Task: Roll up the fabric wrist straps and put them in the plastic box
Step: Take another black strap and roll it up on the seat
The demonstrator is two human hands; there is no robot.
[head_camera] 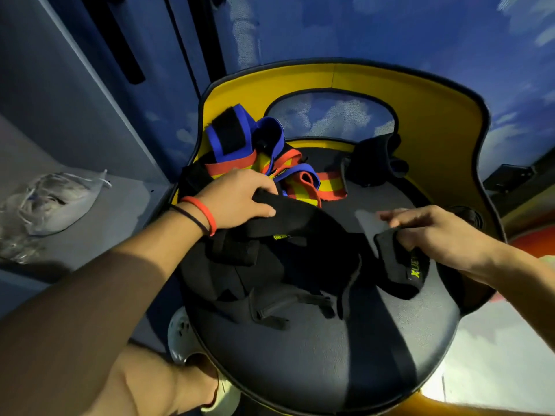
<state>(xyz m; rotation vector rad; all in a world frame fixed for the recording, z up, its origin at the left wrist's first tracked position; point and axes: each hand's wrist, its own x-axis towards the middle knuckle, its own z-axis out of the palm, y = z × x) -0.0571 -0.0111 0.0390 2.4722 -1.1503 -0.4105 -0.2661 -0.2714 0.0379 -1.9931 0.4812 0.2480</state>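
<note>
A heap of fabric wrist straps lay on the dark seat (300,361) of a chair with a yellow backrest (426,103). Most of the straps were black. Toward the back left was a tangle of blue, red and yellow straps (270,163), and a separate black wrap (375,160) lay at the back right.

The left hand (237,196) reached in over the pile, its fingers and thumb curled round the upper edge of a long black strap (300,217) that ran across the middle of the seat. A red band (201,214) and a thin dark one sat on that wrist.

The right hand (435,232) held a shorter black strap with yellow-green lettering (396,265) by its top end, with the rest hanging down toward the seat. Its lower fingers were bent round the fabric. The forefinger and thumb were stretched forward but blurred, so whether they touched anything could not be told.

On a grey ledge to the left of the chair lay a crumpled clear plastic bag (51,202).
</note>
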